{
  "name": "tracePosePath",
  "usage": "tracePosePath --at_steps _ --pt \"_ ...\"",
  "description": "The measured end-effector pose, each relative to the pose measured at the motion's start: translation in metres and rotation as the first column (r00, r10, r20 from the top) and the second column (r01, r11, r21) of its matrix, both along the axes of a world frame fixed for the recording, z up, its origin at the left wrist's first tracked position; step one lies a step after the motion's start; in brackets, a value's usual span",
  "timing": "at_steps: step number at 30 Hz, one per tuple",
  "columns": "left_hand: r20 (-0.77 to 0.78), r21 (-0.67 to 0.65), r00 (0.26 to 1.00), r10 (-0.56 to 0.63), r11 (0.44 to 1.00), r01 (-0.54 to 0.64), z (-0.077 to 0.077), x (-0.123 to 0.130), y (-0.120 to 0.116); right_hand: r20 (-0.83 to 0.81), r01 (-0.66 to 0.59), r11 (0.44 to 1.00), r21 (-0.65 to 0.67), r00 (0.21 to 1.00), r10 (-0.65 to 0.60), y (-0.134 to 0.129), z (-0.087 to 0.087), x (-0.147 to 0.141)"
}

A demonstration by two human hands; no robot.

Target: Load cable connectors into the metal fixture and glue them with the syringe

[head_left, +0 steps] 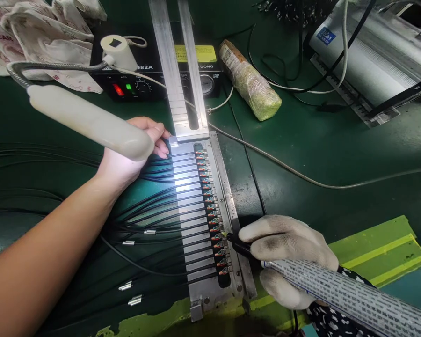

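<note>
A long metal fixture (pixel 192 220) lies on the table, holding a row of black cables (pixel 161 206) side by side. Their stripped ends show coloured wires at small connectors (pixel 213 220) along a dark slot. My bare left hand (pixel 149 135), partly covered by a lamp, has its curled fingers at the fixture's upper left corner. Gloved in white, my right hand (pixel 291 252) grips a tube (pixel 337 290) printed with rows of dark text. Its black nozzle (pixel 237 243) ends in a pale yellowish tip beside the connectors in the lower half of the row. Whether the tip touches one, I cannot tell.
A lit lamp (pixel 91 121) on a bendable neck hangs over my left wrist. Behind the fixture stand a black control box (pixel 150 86), a plastic-wrapped bundle (pixel 249 79) and a silver metal unit (pixel 368 51). A grey cord (pixel 287 168) crosses the right side; cloth (pixel 45 37) lies back left.
</note>
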State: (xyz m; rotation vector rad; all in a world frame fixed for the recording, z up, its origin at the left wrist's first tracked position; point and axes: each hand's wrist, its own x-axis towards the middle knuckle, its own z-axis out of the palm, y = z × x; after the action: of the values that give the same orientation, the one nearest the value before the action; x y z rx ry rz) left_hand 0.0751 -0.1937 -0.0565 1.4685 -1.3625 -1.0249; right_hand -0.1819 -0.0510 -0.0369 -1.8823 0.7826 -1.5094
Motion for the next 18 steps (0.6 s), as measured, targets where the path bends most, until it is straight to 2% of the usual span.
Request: tracePosePath --at_steps 6,13,18 --pt "0.021 0.024 1.0 0.009 1.0 -0.009 0.002 -0.001 0.0 0.011 0.015 1.0 -0.004 1.0 -0.015 -0.001 0.002 0.002" --pt "-0.003 -0.015 1.0 -0.008 1.0 0.008 -0.002 0.003 -0.001 0.014 -0.002 0.999 -0.049 1.0 0.003 -0.001 -0.001 -0.001" --pt "-0.029 -0.039 0.999 -0.027 0.999 0.026 -0.004 0.003 0.0 -0.09 0.034 0.999 -0.024 0.995 -0.036 0.007 0.011 -0.005"
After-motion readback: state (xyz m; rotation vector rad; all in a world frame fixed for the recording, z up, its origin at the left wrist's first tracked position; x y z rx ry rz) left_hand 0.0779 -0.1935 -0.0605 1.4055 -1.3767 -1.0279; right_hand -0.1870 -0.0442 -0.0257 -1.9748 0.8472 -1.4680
